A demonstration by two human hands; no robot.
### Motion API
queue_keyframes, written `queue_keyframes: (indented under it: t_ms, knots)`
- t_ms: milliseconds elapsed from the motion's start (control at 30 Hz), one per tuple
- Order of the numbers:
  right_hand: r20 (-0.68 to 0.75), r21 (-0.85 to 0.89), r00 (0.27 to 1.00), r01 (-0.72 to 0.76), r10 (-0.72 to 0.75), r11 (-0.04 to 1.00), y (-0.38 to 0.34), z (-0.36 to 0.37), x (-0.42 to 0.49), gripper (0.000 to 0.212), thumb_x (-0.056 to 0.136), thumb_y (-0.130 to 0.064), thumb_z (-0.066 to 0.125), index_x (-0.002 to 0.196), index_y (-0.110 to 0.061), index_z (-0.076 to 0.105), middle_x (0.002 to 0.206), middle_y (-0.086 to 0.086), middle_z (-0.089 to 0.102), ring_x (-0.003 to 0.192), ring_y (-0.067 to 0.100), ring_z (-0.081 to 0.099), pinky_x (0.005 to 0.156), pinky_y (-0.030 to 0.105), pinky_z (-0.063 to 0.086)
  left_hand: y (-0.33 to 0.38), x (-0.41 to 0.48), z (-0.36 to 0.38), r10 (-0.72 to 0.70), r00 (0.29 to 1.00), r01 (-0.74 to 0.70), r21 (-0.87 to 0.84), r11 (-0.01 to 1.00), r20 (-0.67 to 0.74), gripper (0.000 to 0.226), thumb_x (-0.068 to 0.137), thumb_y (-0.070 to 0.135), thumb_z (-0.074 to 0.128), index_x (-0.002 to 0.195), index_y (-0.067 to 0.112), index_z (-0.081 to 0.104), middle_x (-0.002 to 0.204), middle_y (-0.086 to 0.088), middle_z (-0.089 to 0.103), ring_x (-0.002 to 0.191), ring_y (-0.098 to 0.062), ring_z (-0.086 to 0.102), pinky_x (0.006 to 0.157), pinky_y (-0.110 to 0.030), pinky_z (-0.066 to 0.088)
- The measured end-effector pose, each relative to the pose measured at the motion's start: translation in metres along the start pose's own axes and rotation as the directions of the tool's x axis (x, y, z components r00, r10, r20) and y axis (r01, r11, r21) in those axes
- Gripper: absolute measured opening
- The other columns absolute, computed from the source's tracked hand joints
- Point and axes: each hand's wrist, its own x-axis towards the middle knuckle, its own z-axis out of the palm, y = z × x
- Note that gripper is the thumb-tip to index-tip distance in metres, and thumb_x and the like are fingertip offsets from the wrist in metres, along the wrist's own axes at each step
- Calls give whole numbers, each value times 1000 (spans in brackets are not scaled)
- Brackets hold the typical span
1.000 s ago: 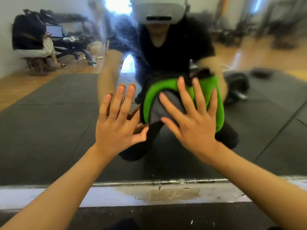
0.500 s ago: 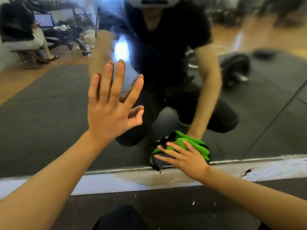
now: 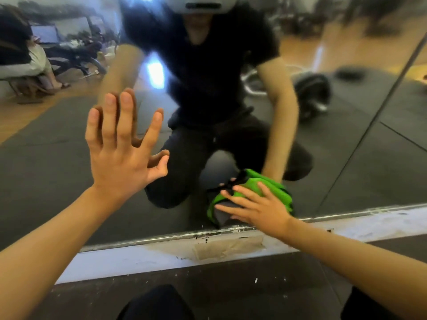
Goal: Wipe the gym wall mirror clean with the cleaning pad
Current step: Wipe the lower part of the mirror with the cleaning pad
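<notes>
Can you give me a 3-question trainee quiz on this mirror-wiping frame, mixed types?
1. Multiple choice: where on the mirror is the cleaning pad? A) top edge B) just above the bottom metal trim C) on the floor, off the glass
2. True or false: the left hand grips the pad.
3. Short answer: how do the right hand's fingers lie on the pad?

Key
1. B
2. False; it is spread flat toward the glass, away from the pad and holding nothing.
3. Straight and spread, pressing the pad against the glass rather than curled round it.
</notes>
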Motion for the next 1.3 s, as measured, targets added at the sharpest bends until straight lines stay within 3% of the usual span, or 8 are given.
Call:
queue_keyframes:
  t_ms: [167, 367, 567, 767, 933, 1067, 1233, 1300]
  knots:
    - [-91, 13, 995, -32, 33, 999, -19, 9, 5, 90, 98, -43, 62, 165, -36, 2, 171, -5, 10, 156, 21, 4, 127, 45, -8, -5, 1, -6, 27, 998, -24, -51, 998, 50, 78, 101, 52, 54, 166, 16, 31, 162, -34, 19, 163, -39, -2, 127, -60, 11]
    - [-111, 100, 861, -487, 496, 868, 20, 19, -93, 59, 95, -48, 56, 151, -38, 41, 151, 9, 43, 153, 32, 22, 116, 58, 25, 0, 4, -14, -6, 994, 18, -107, 994, 110, 86, 100, 46, 63, 169, 19, 19, 161, -34, 13, 162, -39, -8, 128, -61, 6]
    - [-123, 176, 822, -533, 556, 827, 10, 26, -85, 41, 107, -52, 44, 143, -33, 50, 154, 11, 41, 151, 36, 25, 114, 66, 26, 17, 19, -36, -39, 988, 75, -242, 967, 151, 73, 95, 34, 63, 158, 15, 31, 160, -30, 15, 157, -48, 7, 128, -62, 8]
    - [-162, 186, 781, -576, 603, 796, 8, 19, -85, 52, 106, -48, 53, 154, -36, 40, 162, 8, 35, 160, 29, 14, 124, 56, 18, 56, 63, -25, 364, 931, -350, -278, 895, 0, 76, 95, 44, 62, 162, 20, 38, 177, -11, 10, 163, -28, 11, 132, -49, 7]
    - [-212, 359, 536, -735, 817, 575, 30, -9, -46, 54, 104, -58, 52, 149, -29, 45, 166, 14, 24, 157, 37, 16, 124, 59, 16, 56, 61, -10, 448, 892, -439, -116, 891, 65, 79, 96, 68, 55, 158, 19, 50, 171, -16, 29, 162, -37, 15, 128, -56, 8]
    - [-319, 464, 324, -766, 891, 445, 85, -46, 5, 62, 106, -58, 44, 155, -22, 43, 164, 22, 27, 152, 47, 19, 123, 62, 11, 54, 59, 4, 495, 833, -451, -214, 866, 246, 79, 98, 72, 43, 162, 26, 41, 173, -12, 9, 162, -41, 6, 126, -66, -7]
    - [-82, 465, 295, -834, 952, 298, 9, 0, -30, 53, 107, -47, 41, 153, -20, 36, 167, 17, 17, 153, 43, 16, 116, 75, 24, 48, 59, -3, 530, 790, -500, -175, 848, 307, 74, 95, 70, 48, 150, 21, 58, 168, -17, 29, 163, -33, -6, 127, -60, -14]
    - [17, 468, 291, -848, 957, 250, -6, 6, -41, 57, 101, -40, 47, 152, -18, 32, 166, 17, 15, 151, 45, 17, 109, 81, 27, 50, 57, -5, 539, 802, -499, -207, 842, 259, 78, 95, 71, 50, 156, 22, 51, 170, -16, 25, 162, -39, 6, 123, -74, 4]
